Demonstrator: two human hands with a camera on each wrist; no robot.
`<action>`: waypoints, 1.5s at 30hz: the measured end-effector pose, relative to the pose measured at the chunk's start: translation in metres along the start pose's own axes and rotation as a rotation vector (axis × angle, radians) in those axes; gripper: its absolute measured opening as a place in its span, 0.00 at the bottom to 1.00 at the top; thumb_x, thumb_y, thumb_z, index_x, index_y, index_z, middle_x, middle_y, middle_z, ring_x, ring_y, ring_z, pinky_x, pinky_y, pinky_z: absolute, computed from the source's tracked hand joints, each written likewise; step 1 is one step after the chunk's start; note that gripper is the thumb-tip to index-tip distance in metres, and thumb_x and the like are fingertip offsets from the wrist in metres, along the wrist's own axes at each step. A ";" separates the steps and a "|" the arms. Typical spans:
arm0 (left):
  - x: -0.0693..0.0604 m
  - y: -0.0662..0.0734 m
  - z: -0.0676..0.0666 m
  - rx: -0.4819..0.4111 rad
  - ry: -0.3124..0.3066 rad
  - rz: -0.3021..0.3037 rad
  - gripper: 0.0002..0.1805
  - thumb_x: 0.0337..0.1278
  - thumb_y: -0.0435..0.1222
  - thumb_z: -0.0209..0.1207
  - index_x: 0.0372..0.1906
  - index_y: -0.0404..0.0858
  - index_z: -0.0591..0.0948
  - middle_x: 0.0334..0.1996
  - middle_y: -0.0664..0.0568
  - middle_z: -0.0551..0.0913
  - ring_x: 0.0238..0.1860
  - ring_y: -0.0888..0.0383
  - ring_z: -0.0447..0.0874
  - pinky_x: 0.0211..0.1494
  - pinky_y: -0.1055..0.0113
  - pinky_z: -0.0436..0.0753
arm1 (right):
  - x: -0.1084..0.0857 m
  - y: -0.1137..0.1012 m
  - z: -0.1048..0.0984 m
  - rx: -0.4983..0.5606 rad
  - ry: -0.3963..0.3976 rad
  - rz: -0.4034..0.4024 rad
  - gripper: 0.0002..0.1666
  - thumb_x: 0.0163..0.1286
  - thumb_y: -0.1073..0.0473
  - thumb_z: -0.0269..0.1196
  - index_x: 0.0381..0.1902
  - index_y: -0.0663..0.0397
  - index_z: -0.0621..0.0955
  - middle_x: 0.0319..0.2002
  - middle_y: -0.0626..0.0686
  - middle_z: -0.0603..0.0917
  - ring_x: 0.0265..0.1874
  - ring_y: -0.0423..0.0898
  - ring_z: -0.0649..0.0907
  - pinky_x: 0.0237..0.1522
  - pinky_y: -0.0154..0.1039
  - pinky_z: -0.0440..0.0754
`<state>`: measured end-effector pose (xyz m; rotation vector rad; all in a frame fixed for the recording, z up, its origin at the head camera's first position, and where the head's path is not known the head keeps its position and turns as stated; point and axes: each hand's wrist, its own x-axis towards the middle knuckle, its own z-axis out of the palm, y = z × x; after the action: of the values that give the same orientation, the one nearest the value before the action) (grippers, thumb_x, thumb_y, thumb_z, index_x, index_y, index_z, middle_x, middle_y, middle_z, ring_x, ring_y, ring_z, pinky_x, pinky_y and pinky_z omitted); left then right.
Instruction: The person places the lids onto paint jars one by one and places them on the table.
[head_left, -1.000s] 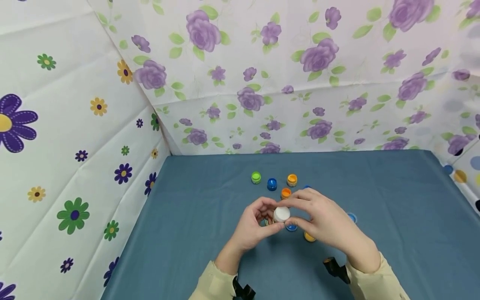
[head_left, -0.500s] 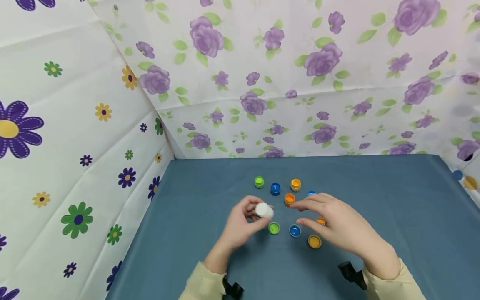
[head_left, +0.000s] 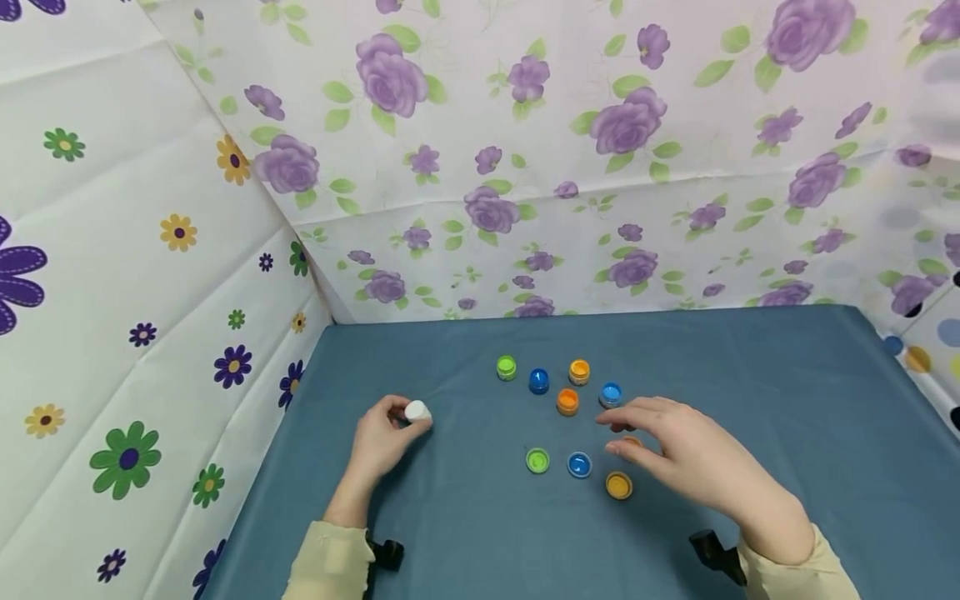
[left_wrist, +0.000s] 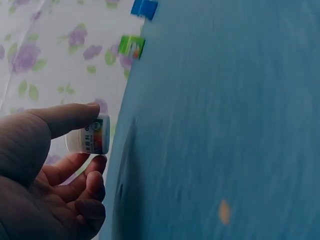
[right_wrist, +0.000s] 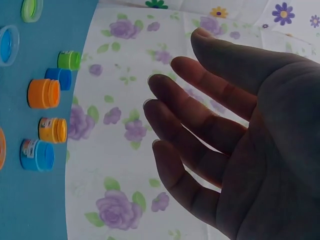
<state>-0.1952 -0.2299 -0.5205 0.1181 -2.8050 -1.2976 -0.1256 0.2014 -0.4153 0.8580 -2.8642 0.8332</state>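
A small white-capped jar (head_left: 417, 412) is pinched between thumb and fingers of my left hand (head_left: 378, 442), left of the other jars. In the left wrist view the jar (left_wrist: 92, 134) shows a printed label, the left hand (left_wrist: 55, 165) holding it by its ends. My right hand (head_left: 693, 450) hovers with relaxed, slightly bent fingers just right of a light blue jar (head_left: 611, 395), holding nothing. The right wrist view shows the right hand (right_wrist: 215, 125) with fingers apart. Beneath its fingertips an orange piece is mostly hidden.
Open jars stand mid-table: green (head_left: 506, 367), dark blue (head_left: 538, 381), yellow-orange (head_left: 579, 372) and orange (head_left: 567, 402). Nearer lie round lids, green (head_left: 537, 460), blue (head_left: 579, 465) and yellow (head_left: 618, 485). Flowered cloths hang behind and at the left.
My left hand has carried the white-capped jar leftward, away from the right hand. My right hand has let go of it and moved right, uncovering the light blue jar.
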 end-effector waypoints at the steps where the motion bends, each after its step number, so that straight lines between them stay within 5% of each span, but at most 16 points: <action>1: 0.001 -0.002 -0.003 0.002 0.004 -0.008 0.19 0.62 0.39 0.76 0.52 0.35 0.84 0.40 0.46 0.83 0.31 0.53 0.73 0.35 0.60 0.73 | -0.001 0.001 -0.001 0.007 -0.004 0.007 0.18 0.77 0.46 0.69 0.62 0.36 0.87 0.53 0.35 0.86 0.50 0.37 0.86 0.47 0.44 0.87; 17: 0.009 -0.025 -0.021 0.072 0.046 -0.082 0.21 0.64 0.40 0.75 0.53 0.33 0.81 0.42 0.43 0.82 0.41 0.46 0.79 0.48 0.49 0.78 | -0.010 0.017 0.004 0.096 -0.055 0.071 0.20 0.79 0.41 0.65 0.62 0.37 0.87 0.51 0.37 0.88 0.48 0.40 0.87 0.43 0.39 0.86; 33: 0.003 -0.018 -0.018 0.160 0.029 -0.057 0.21 0.60 0.36 0.77 0.50 0.31 0.80 0.39 0.42 0.78 0.40 0.44 0.75 0.47 0.49 0.73 | -0.010 0.014 0.006 0.095 -0.025 0.031 0.18 0.78 0.48 0.68 0.63 0.36 0.86 0.49 0.32 0.86 0.48 0.41 0.87 0.42 0.39 0.85; 45: 0.003 -0.019 -0.020 0.113 -0.002 -0.090 0.35 0.60 0.34 0.76 0.68 0.28 0.75 0.44 0.39 0.78 0.44 0.42 0.75 0.51 0.46 0.74 | -0.010 0.017 0.003 0.106 -0.054 0.058 0.20 0.79 0.43 0.66 0.64 0.38 0.86 0.51 0.38 0.88 0.49 0.40 0.87 0.44 0.40 0.86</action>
<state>-0.1954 -0.2575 -0.5215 0.2512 -2.9054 -1.1549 -0.1258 0.2169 -0.4274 0.8238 -2.9279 0.9915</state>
